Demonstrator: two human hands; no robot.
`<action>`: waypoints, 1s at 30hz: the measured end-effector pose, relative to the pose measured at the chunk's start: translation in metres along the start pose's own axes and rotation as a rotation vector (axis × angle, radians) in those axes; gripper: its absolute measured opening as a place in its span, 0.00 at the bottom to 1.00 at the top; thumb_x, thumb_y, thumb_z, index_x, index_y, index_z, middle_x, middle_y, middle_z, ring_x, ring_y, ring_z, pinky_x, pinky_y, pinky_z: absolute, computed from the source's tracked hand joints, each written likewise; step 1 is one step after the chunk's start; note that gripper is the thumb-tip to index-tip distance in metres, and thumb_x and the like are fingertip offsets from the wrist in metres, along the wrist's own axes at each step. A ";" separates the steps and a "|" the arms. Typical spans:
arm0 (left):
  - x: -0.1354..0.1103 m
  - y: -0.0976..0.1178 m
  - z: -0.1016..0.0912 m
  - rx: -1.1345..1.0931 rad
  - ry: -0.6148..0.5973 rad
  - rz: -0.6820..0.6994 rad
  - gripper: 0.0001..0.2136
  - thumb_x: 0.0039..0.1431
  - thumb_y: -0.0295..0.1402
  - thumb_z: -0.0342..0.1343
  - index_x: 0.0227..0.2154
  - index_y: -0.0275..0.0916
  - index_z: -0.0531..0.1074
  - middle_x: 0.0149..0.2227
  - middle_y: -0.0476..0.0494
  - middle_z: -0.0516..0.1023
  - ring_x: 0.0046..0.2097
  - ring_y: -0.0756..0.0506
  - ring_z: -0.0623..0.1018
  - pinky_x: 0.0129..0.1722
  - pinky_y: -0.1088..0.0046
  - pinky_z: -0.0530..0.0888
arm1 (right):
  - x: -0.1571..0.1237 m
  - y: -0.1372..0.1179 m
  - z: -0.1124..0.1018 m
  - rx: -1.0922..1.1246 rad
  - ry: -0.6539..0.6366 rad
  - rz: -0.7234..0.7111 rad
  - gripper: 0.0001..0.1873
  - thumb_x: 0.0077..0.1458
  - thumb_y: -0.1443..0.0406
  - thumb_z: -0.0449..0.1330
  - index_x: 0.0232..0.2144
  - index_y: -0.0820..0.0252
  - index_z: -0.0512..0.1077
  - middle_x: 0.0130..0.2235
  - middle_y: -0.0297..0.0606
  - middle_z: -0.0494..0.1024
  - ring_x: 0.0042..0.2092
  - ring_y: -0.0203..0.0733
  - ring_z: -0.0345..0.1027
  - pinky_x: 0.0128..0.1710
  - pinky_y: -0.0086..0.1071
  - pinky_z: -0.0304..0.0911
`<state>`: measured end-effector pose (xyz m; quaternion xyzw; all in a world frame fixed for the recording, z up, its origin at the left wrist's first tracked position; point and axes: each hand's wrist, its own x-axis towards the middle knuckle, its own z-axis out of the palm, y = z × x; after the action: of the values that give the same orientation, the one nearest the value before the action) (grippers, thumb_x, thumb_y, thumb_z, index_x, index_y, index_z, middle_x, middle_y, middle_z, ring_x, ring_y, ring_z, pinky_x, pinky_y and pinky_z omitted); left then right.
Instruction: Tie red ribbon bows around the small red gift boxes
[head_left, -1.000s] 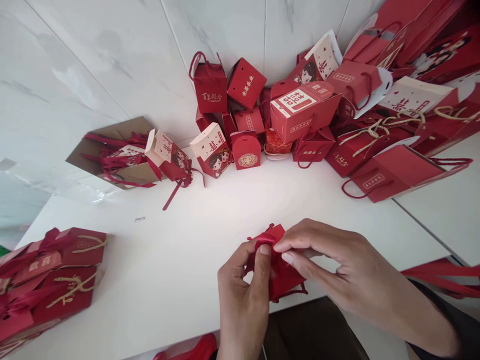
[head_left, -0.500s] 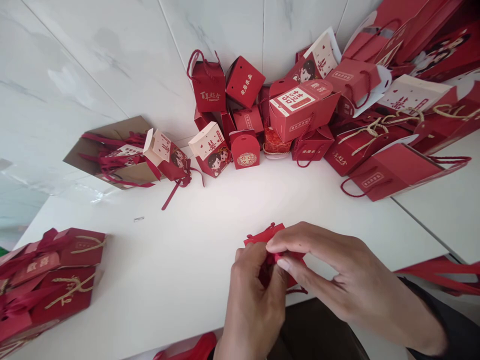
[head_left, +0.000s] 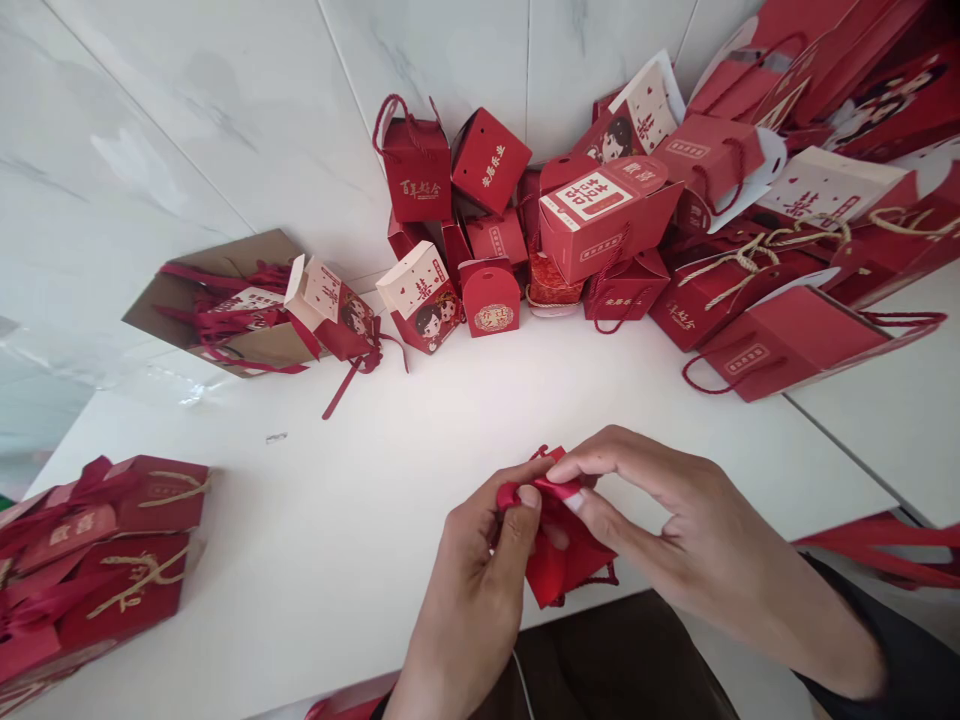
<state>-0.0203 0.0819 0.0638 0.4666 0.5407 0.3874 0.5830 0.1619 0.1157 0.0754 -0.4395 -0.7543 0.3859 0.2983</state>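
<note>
A small red gift box (head_left: 576, 548) with a dark red cord handle sits at the table's front edge, partly hidden by my hands. Above it a glossy red ribbon (head_left: 557, 489) is pinched from both sides. My left hand (head_left: 484, 560) grips a loop of the ribbon between thumb and forefinger, left of the box. From the right, my right hand (head_left: 660, 520) pinches the ribbon's other part with thumb and fingertips. Its remaining fingers are curled behind and largely out of sight.
Several red gift boxes (head_left: 491, 295) stand piled along the tiled wall. At the left are a cardboard box (head_left: 154, 300) of ribboned boxes and bow-tied boxes (head_left: 142, 575). The white table (head_left: 337, 530) ends just before a dark lap.
My left hand has shifted left and down, with its thumb now turned onto a ribbon loop. The ribbon shows stretched between both hands, and more of the box is uncovered.
</note>
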 end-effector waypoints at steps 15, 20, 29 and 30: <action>0.000 -0.005 -0.004 -0.137 0.049 -0.018 0.14 0.70 0.43 0.55 0.39 0.42 0.82 0.32 0.48 0.79 0.36 0.48 0.74 0.40 0.75 0.71 | -0.002 0.011 0.004 -0.098 -0.028 0.029 0.09 0.64 0.63 0.61 0.47 0.49 0.71 0.45 0.32 0.83 0.45 0.39 0.80 0.45 0.32 0.75; 0.000 -0.005 -0.004 -0.152 0.041 -0.044 0.13 0.69 0.43 0.55 0.37 0.41 0.81 0.32 0.47 0.79 0.37 0.48 0.74 0.41 0.74 0.71 | 0.000 0.018 -0.003 -0.109 -0.023 0.069 0.07 0.66 0.63 0.58 0.45 0.49 0.74 0.42 0.32 0.85 0.40 0.40 0.81 0.37 0.30 0.76; 0.003 -0.003 0.001 -0.146 0.031 -0.015 0.14 0.68 0.43 0.57 0.35 0.40 0.81 0.28 0.49 0.75 0.32 0.50 0.71 0.36 0.74 0.70 | -0.004 0.012 -0.001 -0.164 -0.018 -0.121 0.14 0.66 0.65 0.58 0.53 0.48 0.69 0.50 0.38 0.76 0.53 0.44 0.72 0.50 0.39 0.71; 0.003 -0.003 0.002 -0.144 0.026 -0.019 0.13 0.68 0.43 0.57 0.36 0.40 0.81 0.28 0.50 0.74 0.32 0.50 0.70 0.36 0.75 0.69 | -0.005 0.010 0.000 -0.143 -0.022 -0.140 0.12 0.67 0.65 0.58 0.51 0.47 0.70 0.49 0.37 0.75 0.52 0.43 0.72 0.50 0.38 0.71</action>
<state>-0.0185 0.0838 0.0603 0.4134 0.5233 0.4258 0.6115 0.1681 0.1146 0.0665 -0.4017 -0.8120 0.3142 0.2840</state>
